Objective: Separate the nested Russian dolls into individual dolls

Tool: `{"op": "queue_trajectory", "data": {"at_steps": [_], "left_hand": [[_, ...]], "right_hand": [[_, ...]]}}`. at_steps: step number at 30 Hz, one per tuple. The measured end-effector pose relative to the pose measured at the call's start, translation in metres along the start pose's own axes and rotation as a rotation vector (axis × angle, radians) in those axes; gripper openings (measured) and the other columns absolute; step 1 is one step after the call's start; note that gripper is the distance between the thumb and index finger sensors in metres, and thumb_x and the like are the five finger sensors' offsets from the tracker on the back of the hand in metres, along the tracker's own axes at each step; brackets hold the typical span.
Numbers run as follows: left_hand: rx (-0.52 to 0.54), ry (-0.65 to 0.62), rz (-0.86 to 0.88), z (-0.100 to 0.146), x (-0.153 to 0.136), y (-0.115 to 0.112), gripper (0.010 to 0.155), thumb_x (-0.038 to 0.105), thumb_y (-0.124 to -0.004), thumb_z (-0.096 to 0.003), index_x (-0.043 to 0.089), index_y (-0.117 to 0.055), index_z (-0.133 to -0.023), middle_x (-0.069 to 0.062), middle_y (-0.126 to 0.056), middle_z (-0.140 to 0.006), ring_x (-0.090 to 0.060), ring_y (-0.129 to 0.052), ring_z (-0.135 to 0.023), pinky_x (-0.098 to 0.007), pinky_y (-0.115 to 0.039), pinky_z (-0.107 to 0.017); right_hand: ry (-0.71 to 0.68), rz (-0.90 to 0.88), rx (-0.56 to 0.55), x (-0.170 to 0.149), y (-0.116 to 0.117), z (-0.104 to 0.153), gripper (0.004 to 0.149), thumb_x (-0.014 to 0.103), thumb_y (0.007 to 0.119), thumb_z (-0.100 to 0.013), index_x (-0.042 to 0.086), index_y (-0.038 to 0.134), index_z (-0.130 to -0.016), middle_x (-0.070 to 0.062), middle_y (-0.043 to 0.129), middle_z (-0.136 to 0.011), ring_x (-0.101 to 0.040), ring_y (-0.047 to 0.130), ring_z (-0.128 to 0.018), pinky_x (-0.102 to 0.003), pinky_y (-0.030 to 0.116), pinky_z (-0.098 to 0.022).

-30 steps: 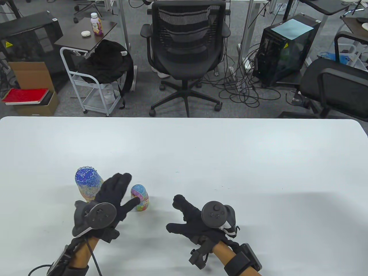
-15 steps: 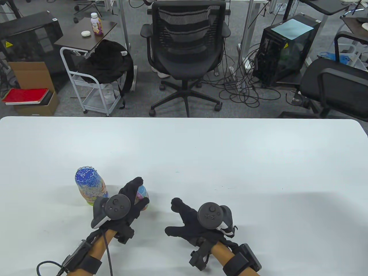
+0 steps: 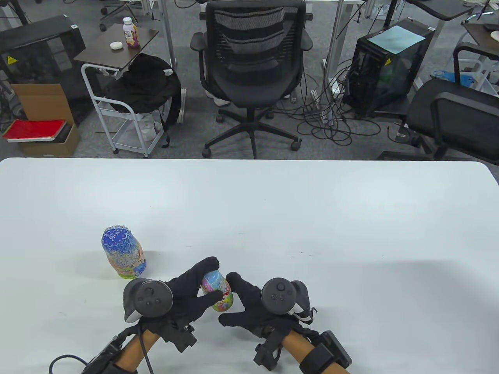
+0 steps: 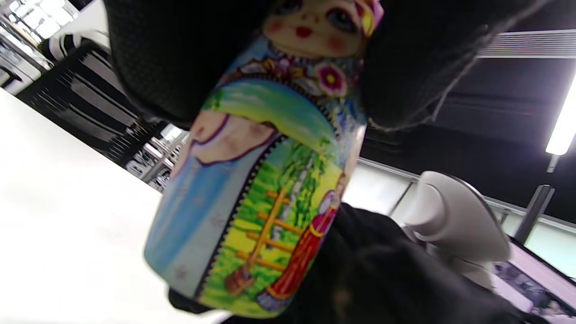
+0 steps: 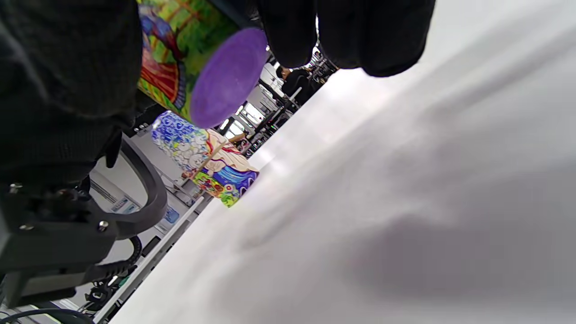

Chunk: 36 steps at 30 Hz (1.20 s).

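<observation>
The white table point(image 3: 273, 210) fills the lower frame. The large doll point(image 3: 123, 253) stands upright at lower left. At bottom centre, the left hand point(image 3: 187, 296) grips the small doll point(image 3: 217, 290), lifted and tilted; the right hand point(image 3: 249, 304) touches it, fingers spread.

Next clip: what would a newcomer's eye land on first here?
Probably the small painted doll, lifted off the white table near its front edge and gripped by the gloved left hand, with the right hand close against its other side. Next, the larger blue-topped doll standing upright alone to the left.
</observation>
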<state>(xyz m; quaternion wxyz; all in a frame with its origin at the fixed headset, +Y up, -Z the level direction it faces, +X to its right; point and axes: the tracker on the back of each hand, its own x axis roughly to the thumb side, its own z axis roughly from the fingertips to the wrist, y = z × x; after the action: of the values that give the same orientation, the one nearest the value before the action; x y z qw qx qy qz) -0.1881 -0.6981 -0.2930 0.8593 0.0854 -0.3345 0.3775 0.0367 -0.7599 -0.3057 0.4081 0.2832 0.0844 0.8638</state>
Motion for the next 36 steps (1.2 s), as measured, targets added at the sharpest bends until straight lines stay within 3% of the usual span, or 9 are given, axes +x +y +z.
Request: {"op": "queue_trajectory", "data": {"at_steps": [6, 16, 25, 30, 36], "left_hand": [[-0.065, -0.07, 0.02, 0.003, 0.012, -0.002, 0.075, 0.046, -0.081, -0.0551, 0.015, -0.044, -0.113, -0.027, -0.073, -0.104, -0.046, -0.09, -0.079, -0.047, -0.084, -0.057], [-0.094, -0.116, 0.143, 0.003, 0.013, 0.012, 0.075, 0.045, -0.082, -0.0545, 0.016, -0.045, -0.113, -0.026, -0.072, -0.106, -0.046, -0.088, -0.083, -0.048, -0.082, -0.059], [0.052, -0.127, 0.135, 0.021, 0.016, 0.057, 0.075, 0.046, -0.081, -0.0558, 0.018, -0.043, -0.114, -0.025, -0.07, -0.107, -0.046, -0.087, -0.084, -0.048, -0.081, -0.06], [0.072, -0.036, -0.065, 0.026, 0.012, 0.078, 0.075, 0.044, -0.085, -0.0549, 0.018, -0.045, -0.112, -0.024, -0.07, -0.107, -0.047, -0.086, -0.085, -0.049, -0.082, -0.06], [-0.171, 0.222, -0.418, 0.023, -0.024, 0.064, 0.077, 0.046, -0.09, -0.0523, 0.017, -0.047, -0.109, -0.022, -0.073, -0.105, -0.044, -0.09, -0.083, -0.046, -0.085, -0.059]], "right_hand": [[-0.062, -0.06, 0.005, 0.004, 0.004, 0.001, 0.097, 0.056, 0.093, -0.035, 0.008, 0.049, -0.106, -0.02, 0.081, -0.094, -0.04, 0.085, -0.083, -0.046, 0.079, -0.061], [-0.111, -0.19, 0.07, 0.004, 0.002, -0.001, 0.095, 0.052, 0.096, -0.034, 0.006, 0.053, -0.105, -0.02, 0.083, -0.095, -0.042, 0.085, -0.083, -0.046, 0.079, -0.062], [-0.109, -0.114, 0.059, 0.003, 0.001, 0.0, 0.094, 0.05, 0.097, -0.034, 0.008, 0.053, -0.106, -0.021, 0.082, -0.096, -0.043, 0.084, -0.085, -0.048, 0.079, -0.062], [-0.102, -0.112, 0.037, -0.001, -0.003, 0.001, 0.094, 0.049, 0.097, -0.034, 0.007, 0.052, -0.106, -0.022, 0.081, -0.096, -0.044, 0.083, -0.085, -0.048, 0.078, -0.062], [-0.103, -0.097, -0.005, -0.003, -0.009, 0.003, 0.094, 0.05, 0.096, -0.034, 0.008, 0.052, -0.106, -0.021, 0.081, -0.096, -0.043, 0.083, -0.085, -0.047, 0.079, -0.062]]}}
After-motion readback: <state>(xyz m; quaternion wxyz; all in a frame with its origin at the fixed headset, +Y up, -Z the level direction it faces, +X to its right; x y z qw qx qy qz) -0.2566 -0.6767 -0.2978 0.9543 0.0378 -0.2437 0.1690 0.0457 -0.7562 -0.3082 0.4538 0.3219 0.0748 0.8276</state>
